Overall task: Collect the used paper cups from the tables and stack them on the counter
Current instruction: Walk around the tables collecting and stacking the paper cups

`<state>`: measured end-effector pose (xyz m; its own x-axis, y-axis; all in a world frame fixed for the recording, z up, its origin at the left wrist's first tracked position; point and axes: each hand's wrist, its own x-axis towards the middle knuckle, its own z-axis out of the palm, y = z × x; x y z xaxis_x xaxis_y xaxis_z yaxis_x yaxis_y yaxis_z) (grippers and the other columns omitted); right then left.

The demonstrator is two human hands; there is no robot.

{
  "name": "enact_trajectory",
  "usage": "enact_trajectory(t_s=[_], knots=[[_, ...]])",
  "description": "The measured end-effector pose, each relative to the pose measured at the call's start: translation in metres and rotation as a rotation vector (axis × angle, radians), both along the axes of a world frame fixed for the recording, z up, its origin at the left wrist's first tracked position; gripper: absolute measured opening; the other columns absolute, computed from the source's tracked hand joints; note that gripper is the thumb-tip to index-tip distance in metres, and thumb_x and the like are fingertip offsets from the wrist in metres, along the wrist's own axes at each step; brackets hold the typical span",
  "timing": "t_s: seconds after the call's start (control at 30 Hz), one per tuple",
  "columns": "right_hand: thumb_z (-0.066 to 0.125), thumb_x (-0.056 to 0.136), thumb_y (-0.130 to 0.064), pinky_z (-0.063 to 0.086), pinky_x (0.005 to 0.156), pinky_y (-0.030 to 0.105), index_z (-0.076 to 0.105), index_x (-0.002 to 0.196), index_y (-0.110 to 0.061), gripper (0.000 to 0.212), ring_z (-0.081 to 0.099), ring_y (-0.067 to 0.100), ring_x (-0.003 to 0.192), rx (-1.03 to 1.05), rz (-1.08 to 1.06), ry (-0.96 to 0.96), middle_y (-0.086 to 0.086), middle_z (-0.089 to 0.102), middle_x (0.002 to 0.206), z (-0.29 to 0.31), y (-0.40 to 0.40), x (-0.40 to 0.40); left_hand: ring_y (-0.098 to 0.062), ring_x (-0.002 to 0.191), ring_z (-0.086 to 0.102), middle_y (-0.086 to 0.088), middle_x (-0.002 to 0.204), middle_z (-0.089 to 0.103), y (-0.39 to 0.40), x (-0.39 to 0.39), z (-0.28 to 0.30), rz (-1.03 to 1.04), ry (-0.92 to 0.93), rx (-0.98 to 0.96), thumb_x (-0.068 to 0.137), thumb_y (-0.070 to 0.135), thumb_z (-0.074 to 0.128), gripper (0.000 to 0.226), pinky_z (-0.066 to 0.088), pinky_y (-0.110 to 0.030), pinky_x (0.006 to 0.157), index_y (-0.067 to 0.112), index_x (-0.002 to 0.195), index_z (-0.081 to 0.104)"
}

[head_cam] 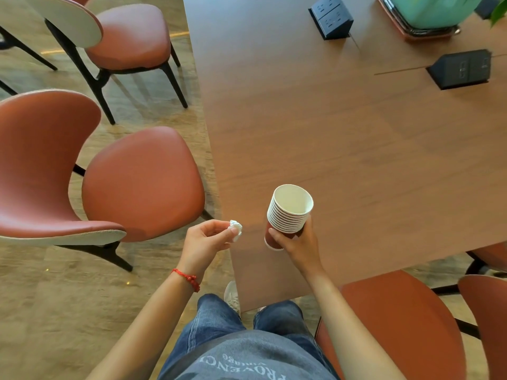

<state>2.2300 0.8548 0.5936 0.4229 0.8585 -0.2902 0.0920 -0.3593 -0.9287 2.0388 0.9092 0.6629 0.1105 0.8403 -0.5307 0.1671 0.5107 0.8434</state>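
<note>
A stack of several red paper cups [288,215] with white rims and a white inside is tilted above the near corner of the brown wooden table [343,133]. My right hand [299,242] grips the stack around its lower part. My left hand [205,239], with a red cord bracelet on the wrist, pinches a small crumpled white tissue [236,229] just left of the table's edge. The topmost cup looks empty.
Red-brown chairs stand left of the table [142,182], [129,37], and close at the right [397,325]. Two black pop-up socket boxes [332,17], [461,68] and a teal pot on a tray [428,15] sit at the table's far end.
</note>
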Motion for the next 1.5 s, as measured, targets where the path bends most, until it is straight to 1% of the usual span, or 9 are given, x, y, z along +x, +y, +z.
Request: enact_trajectory(t_s=[0.17, 0.37, 0.53, 0.67, 0.8, 1.07, 1.2, 1.4, 1.5], knots=[[0.082, 0.069, -0.013, 0.05, 0.073, 0.013, 0.05, 0.119, -0.018, 0.06, 0.062, -0.002, 0.096, 0.064, 0.089, 0.088, -0.007, 0.064, 0.11, 0.028, 0.011, 0.01, -0.001, 0.064, 0.064, 0.006, 0.067, 0.072, 0.004, -0.003, 0.006, 0.061, -0.032, 0.035, 0.075, 0.018, 0.074, 0.01, 0.053, -0.019, 0.064, 0.01, 0.081, 0.072], [0.081, 0.069, -0.011, 0.052, 0.074, 0.015, 0.053, 0.12, -0.017, 0.058, 0.064, 0.003, 0.097, 0.109, 0.201, 0.118, -0.006, 0.066, 0.11, 0.048, 0.027, 0.016, -0.007, 0.07, 0.065, 0.003, 0.072, 0.073, 0.003, -0.008, 0.017, 0.198, -0.084, 0.101, 0.073, 0.021, 0.076, 0.012, 0.054, -0.019, 0.064, 0.012, 0.08, 0.073], [0.084, 0.064, -0.016, 0.053, 0.074, 0.019, 0.055, 0.116, -0.02, 0.059, 0.065, 0.008, 0.098, 0.116, 0.343, 0.161, -0.005, 0.067, 0.107, 0.053, 0.045, 0.011, -0.013, 0.078, 0.065, -0.001, 0.081, 0.072, -0.008, -0.016, 0.025, 0.36, -0.087, 0.146, 0.075, 0.016, 0.074, 0.007, 0.055, -0.029, 0.073, 0.014, 0.081, 0.072], [0.084, 0.062, -0.013, 0.053, 0.075, 0.021, 0.055, 0.114, -0.017, 0.06, 0.065, 0.011, 0.098, 0.13, 0.479, 0.211, -0.001, 0.067, 0.106, 0.06, 0.059, -0.009, -0.009, 0.069, 0.065, 0.005, 0.069, 0.072, -0.025, -0.03, 0.032, 0.513, -0.084, 0.201, 0.074, 0.015, 0.074, 0.005, 0.055, -0.02, 0.062, 0.016, 0.077, 0.071], [0.08, 0.067, -0.003, 0.054, 0.081, 0.026, 0.056, 0.108, -0.024, 0.052, 0.065, 0.011, 0.098, 0.137, 0.639, 0.201, -0.004, 0.068, 0.104, 0.065, 0.067, -0.038, -0.008, 0.071, 0.066, 0.003, 0.074, 0.072, -0.048, -0.052, 0.029, 0.646, -0.064, 0.197, 0.072, 0.02, 0.075, 0.008, 0.052, -0.021, 0.063, 0.017, 0.079, 0.072], [0.081, 0.057, -0.027, 0.052, 0.084, 0.027, 0.055, 0.114, -0.016, 0.064, 0.063, 0.011, 0.101, 0.153, 0.888, 0.147, -0.003, 0.067, 0.106, 0.081, 0.062, -0.114, -0.008, 0.066, 0.066, 0.001, 0.068, 0.073, -0.095, -0.1, 0.031, 0.93, -0.111, 0.235, 0.071, 0.016, 0.077, 0.009, 0.054, -0.021, 0.063, 0.014, 0.08, 0.073], [0.084, 0.061, -0.023, 0.051, 0.087, 0.025, 0.054, 0.119, -0.015, 0.066, 0.062, 0.011, 0.105, 0.168, 1.002, 0.139, -0.003, 0.066, 0.11, 0.088, 0.053, -0.157, -0.006, 0.064, 0.066, 0.001, 0.066, 0.072, -0.121, -0.131, 0.035, 1.041, -0.126, 0.269, 0.071, 0.013, 0.076, 0.011, 0.053, -0.017, 0.057, 0.01, 0.081, 0.072], [0.082, 0.068, -0.014, 0.051, 0.081, 0.016, 0.051, 0.113, -0.032, 0.058, 0.06, -0.001, 0.101, 0.169, 1.161, 0.15, -0.011, 0.065, 0.108, 0.094, 0.009, -0.242, -0.004, 0.061, 0.065, 0.003, 0.063, 0.07, -0.178, -0.194, 0.034, 1.168, -0.125, 0.298, 0.072, 0.012, 0.075, 0.014, 0.052, -0.016, 0.055, 0.007, 0.085, 0.071], [0.084, 0.064, -0.021, 0.052, 0.081, 0.021, 0.053, 0.109, -0.034, 0.057, 0.062, 0.002, 0.1, 0.148, 1.224, 0.156, -0.01, 0.067, 0.104, 0.093, -0.02, -0.286, -0.003, 0.059, 0.064, 0.002, 0.064, 0.07, -0.209, -0.228, 0.03, 1.222, -0.122, 0.299, 0.073, 0.01, 0.074, 0.013, 0.051, -0.015, 0.054, 0.006, 0.085, 0.071]])
